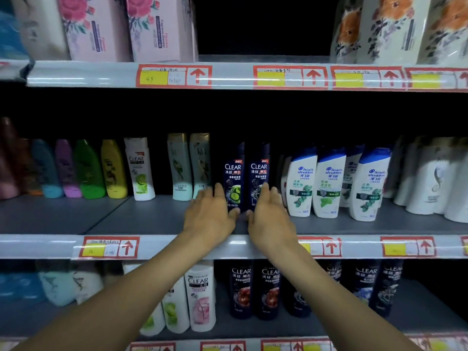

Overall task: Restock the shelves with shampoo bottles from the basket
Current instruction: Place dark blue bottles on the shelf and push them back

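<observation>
- Step in hand, by judgement: placing or squaring up two dark Clear shampoo bottles on the middle shelf (157, 219), not fetching from the basket.
- Left hand (211, 214) at the left dark Clear bottle (233, 177): fingers reaching up along its left side, thumb tucked at its base, so apparently grasping it low down; how firmly, cannot tell.
- Right hand (269, 215) at the right dark Clear bottle (258, 176): fingers lying up against its lower front and right side, thumb near the base; likewise apparently grasping, grip strength unclear.
- Both bottles upright, side by side, set back from the shelf's front edge, between the pale green bottles (188, 168) on the left and the white Head & Shoulders bottles (329, 183) on the right.
- Basket not in view; remaining stock unknowable from here.
- Bare shelf in front of the whole row, so room to bring the pair forward in line with the neighbours if facing-up is wanted.
- Next move, as a judgement: settling both bottles flat, labels forward, then letting go without tipping them into the neighbours close on either side.
- After that, probably back to the basket for more bottles.
- Lower shelf stocked with more dark Clear bottles (255, 290); upper shelf showing a dark gap between the pink packs (159, 29) and the orange-flowered packs (387, 29).
</observation>
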`<state>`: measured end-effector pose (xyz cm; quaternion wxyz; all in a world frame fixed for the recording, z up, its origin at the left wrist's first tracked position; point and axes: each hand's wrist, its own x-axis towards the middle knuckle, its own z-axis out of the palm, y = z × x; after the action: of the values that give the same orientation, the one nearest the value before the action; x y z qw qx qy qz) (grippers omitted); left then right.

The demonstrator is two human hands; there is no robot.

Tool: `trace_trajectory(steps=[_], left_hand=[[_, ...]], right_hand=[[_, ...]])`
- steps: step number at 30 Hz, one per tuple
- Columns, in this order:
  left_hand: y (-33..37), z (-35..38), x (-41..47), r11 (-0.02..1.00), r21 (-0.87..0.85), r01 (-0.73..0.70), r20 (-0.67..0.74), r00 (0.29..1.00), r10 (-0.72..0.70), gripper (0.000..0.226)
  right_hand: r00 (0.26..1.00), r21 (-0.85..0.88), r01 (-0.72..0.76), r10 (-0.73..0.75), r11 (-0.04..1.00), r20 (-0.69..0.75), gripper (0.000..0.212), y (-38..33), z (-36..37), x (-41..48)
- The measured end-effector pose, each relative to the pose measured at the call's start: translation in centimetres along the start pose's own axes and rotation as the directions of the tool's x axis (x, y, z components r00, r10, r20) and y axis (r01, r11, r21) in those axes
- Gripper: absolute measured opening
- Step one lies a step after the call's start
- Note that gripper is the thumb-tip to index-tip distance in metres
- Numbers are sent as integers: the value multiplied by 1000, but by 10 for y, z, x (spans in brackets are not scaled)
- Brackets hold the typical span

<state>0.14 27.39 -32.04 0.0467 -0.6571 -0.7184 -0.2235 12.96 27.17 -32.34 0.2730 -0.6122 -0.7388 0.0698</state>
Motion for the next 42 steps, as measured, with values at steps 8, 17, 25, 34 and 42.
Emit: trace_trajectory(steps=[8,17,25,34,42], left_hand=[[-22,14,-118,923,294,-249,-37,962,271,66],[-78,130,-253,920,230,-319,221,937,270,67],[-113,256,-326,959,129,-254,540,829,148,55],[-121,361,-365,968,-184,168,822,566,58,18],[-125,387,-369,722,-384,576,864,501,60,9]], right_hand=[[973,-295,217,-230,931,-10,63,17,35,-111],[958,-247,148,-76,958,277,66,68,140,-231],[807,-250,-136,254,959,534,63,135,242,-298],[414,-280,-501,511,819,753,33,186,323,-334],[334,-62,-843,611,534,718,27,201,356,-330]])
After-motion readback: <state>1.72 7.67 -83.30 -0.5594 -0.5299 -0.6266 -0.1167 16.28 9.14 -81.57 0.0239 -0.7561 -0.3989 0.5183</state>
